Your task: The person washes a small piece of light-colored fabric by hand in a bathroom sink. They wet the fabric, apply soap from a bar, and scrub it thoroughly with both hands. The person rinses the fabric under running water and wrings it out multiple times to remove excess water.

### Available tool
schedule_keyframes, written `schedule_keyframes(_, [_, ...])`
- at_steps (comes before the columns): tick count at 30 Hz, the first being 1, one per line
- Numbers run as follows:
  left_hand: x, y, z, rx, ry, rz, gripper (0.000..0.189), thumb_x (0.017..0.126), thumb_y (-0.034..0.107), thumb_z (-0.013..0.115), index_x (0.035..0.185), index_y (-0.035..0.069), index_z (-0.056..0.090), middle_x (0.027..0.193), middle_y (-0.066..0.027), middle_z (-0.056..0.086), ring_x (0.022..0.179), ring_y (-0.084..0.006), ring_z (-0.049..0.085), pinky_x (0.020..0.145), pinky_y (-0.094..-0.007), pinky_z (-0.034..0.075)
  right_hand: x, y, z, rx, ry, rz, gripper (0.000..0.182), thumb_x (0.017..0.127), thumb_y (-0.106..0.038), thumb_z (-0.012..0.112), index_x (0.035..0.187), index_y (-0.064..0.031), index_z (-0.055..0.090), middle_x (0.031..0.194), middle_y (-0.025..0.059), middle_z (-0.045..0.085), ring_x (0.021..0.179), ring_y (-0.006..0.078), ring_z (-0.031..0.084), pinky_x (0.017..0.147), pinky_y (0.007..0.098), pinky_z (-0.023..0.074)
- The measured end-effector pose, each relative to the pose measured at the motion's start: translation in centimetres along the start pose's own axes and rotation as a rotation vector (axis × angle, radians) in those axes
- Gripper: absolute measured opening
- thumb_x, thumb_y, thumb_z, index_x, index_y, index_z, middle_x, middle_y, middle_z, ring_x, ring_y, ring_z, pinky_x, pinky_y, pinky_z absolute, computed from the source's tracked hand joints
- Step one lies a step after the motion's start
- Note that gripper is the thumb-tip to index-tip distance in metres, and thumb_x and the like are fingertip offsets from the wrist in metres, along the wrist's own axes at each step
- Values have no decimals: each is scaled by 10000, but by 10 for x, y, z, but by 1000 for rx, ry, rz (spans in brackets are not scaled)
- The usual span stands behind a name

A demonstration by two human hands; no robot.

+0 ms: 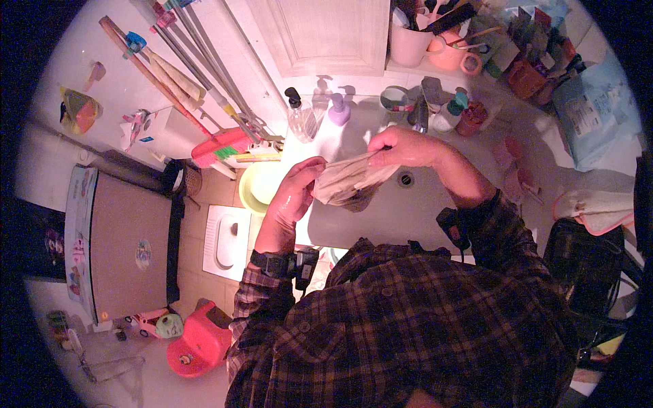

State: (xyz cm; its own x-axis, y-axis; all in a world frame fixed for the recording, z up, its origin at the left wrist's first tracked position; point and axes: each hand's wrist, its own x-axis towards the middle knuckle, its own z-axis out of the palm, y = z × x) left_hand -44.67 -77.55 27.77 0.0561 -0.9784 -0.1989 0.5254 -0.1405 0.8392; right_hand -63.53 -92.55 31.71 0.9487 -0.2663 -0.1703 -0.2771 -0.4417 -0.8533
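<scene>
Between my two hands a beige cloth (344, 181) is stretched out above the white sink (377, 224). My left hand (298, 188) grips its left end, with wet-looking skin near the wrist. The upper right edge of the cloth is pinched in my right hand (405, 148). Folds run across the fabric, and its lower part hangs down over the basin. Just right of the cloth shows the round drain (405, 178). Behind my hands stand a clear pump bottle (302, 122) with a black top and a purple pump bottle (338, 111).
At the sink's back are a cup (395, 98) and a red container (472, 120). A blue plastic pack (589, 117) lies to the right. On the left are a yellow-green basin (250, 188), a squat toilet (227, 242), a red broom (219, 145) and a red plastic seat (196, 347).
</scene>
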Motion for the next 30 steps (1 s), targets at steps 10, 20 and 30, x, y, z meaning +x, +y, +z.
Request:
schedule_keyframes(10, [-10, 1, -18, -12, -13, 109, 108, 794, 159, 567, 845, 65, 549, 717, 74, 496, 617, -17, 434, 542, -144, 344, -1, -4, 28, 958, 160, -65, 224, 836, -239, 502, 953, -48, 506, 860, -20, 514, 794, 65, 490, 710, 218, 413])
schedule_keyframes(20, [-18, 10, -8, 46, -50, 205, 78, 792, 123, 539, 765, 97, 470, 754, 26, 501, 751, -80, 467, 717, -223, 368, 0, -11, 25, 791, 2, -156, 293, 802, -139, 534, 1052, -12, 448, 935, 10, 507, 878, 85, 478, 757, 223, 404])
schedule_keyframes(30, [5, -1, 24, -292, 304, 256, 137, 877, 221, 396, 930, 106, 449, 856, -24, 509, 767, -144, 510, 705, -302, 436, 14, -27, 61, 302, 469, -109, 113, 831, -169, 487, 825, -56, 485, 689, 3, 522, 647, 68, 476, 570, 259, 400])
